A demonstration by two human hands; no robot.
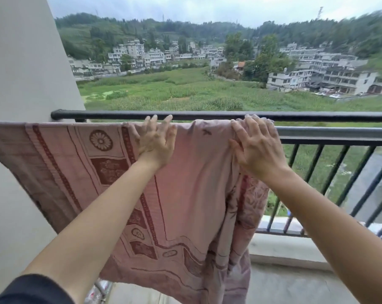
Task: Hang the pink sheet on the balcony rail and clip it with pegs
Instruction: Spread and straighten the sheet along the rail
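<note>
The pink sheet [192, 194], printed with dark red borders and flower motifs, hangs draped over the balcony rail [339, 136] from the left wall to about the middle. Its right part is bunched into folds. My left hand [156, 141] lies flat on the sheet at the rail top, fingers spread and straight. My right hand [254, 141] presses on the bunched right edge with fingers spread over the rail. No pegs show in view.
A dark round bar [207, 115] runs just beyond the rail, fixed to a grey wall [21, 73] on the left. Black vertical balusters [330, 172] stand to the right. A concrete kerb [291, 253] lies below; fields and houses lie far off.
</note>
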